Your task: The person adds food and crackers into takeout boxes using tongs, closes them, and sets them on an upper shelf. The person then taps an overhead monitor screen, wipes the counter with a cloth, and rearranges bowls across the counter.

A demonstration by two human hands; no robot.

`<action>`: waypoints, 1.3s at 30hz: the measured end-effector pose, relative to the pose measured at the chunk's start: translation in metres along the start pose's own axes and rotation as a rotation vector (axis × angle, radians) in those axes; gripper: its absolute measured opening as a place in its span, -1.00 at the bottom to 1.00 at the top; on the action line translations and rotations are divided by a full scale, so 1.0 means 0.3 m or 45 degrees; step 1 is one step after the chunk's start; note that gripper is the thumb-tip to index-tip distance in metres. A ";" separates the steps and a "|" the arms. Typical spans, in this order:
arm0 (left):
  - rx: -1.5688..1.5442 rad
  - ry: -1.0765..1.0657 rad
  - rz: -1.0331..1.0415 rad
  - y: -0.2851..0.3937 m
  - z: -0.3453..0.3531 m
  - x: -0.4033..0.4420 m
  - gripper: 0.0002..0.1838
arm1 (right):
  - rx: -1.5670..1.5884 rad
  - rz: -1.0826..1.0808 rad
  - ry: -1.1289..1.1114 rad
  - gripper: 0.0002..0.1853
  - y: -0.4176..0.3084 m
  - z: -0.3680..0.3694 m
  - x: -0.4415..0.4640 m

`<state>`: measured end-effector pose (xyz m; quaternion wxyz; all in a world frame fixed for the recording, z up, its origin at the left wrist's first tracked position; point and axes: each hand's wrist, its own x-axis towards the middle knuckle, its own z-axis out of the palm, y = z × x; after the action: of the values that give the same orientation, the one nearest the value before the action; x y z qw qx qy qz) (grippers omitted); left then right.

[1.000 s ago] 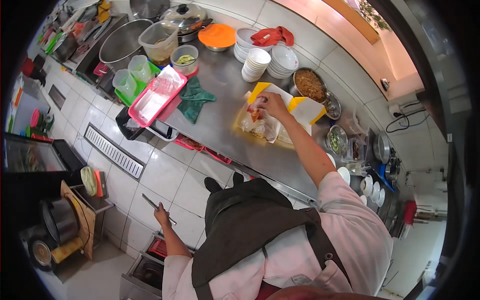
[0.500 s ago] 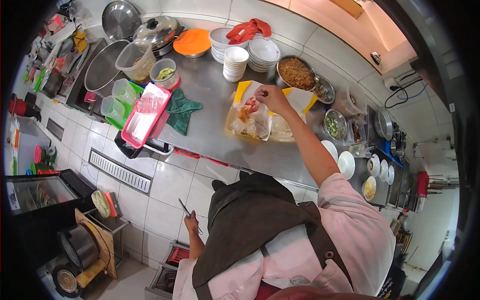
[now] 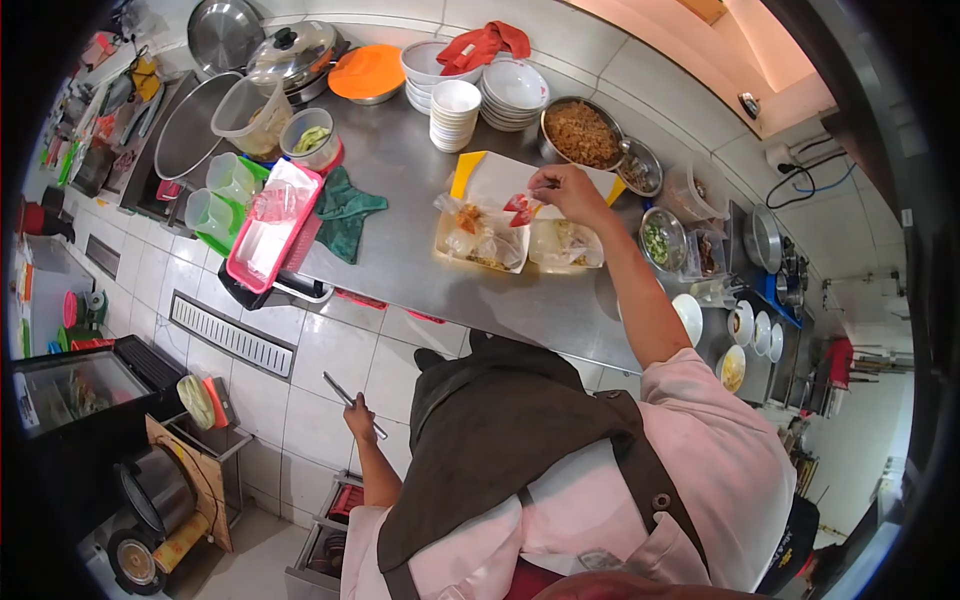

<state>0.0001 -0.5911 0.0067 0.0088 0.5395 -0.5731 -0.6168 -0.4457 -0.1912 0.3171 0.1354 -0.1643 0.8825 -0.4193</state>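
My right hand (image 3: 568, 192) is closed, its fingers pinching a small red-and-white sachet (image 3: 520, 208) over two open takeaway boxes. The left box (image 3: 463, 249) has a yellow-edged lid and contains clear bags of food, with something orange on top. In the right box (image 3: 566, 247) lies another clear bag of pale food. Down by my side, away from the counter, my left hand (image 3: 360, 418) is wrapped around slim metal tongs (image 3: 340, 388). They point up and to the left.
Behind the boxes stand stacked white cups (image 3: 455, 118), bowls (image 3: 514, 88) and a pot of brown minced food (image 3: 580, 132). A green cloth (image 3: 345, 215) and a pink tray (image 3: 240, 268) lie left. Chopped greens (image 3: 658, 243) and white bowls (image 3: 687, 318) are on the right.
My right hand has moved the red sachet from above the left box toward the right box. My left hand keeps the tongs, now slightly further left and higher in view.
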 end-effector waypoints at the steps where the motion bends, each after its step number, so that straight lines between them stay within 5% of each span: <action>1: 0.027 0.009 0.004 0.003 0.015 -0.006 -0.64 | -0.050 0.036 -0.022 -0.86 0.007 -0.034 -0.030; 10: 0.294 -0.050 -0.143 -0.131 0.020 -0.026 -0.72 | 0.015 0.305 0.061 -0.91 0.215 -0.058 -0.167; 15: 0.108 -0.017 -0.135 -0.114 -0.009 -0.016 -0.73 | -0.023 0.403 0.044 -0.96 0.218 -0.023 -0.188; 18: 0.046 -0.001 -0.083 -0.060 -0.013 -0.030 -0.72 | -0.010 0.236 0.199 -0.93 0.178 0.003 -0.151; 21: 0.049 0.041 -0.066 -0.031 -0.010 -0.042 -0.69 | 0.089 0.223 0.066 -0.90 0.232 0.045 -0.100; 24: 0.023 0.040 -0.058 -0.057 -0.014 -0.051 -0.68 | 0.239 -0.165 0.165 -0.91 0.234 0.119 -0.053; 27: -0.011 0.047 -0.097 -0.117 -0.021 -0.074 -0.69 | 0.397 0.110 -0.058 -0.87 0.130 0.207 0.012; 30: -0.018 0.078 -0.136 -0.187 -0.029 -0.107 -0.69 | -0.223 -0.136 -0.276 -0.89 0.043 0.299 0.076; 33: -0.018 0.108 -0.182 -0.226 -0.039 -0.148 -0.71 | -0.122 0.222 -0.408 -0.79 -0.057 0.373 0.120; 36: -0.042 0.086 -0.260 -0.260 -0.067 -0.175 -0.76 | -0.707 0.126 -0.451 -0.76 -0.062 0.460 0.207; 39: -0.029 0.112 -0.244 -0.274 -0.074 -0.182 -0.75 | -0.704 0.119 -0.431 -0.75 -0.003 0.537 0.261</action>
<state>0.0879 -0.5439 -0.0111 -0.0190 0.6183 -0.5107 -0.5971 -0.4560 -0.3355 0.2113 0.2496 -0.2213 0.9345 -0.1240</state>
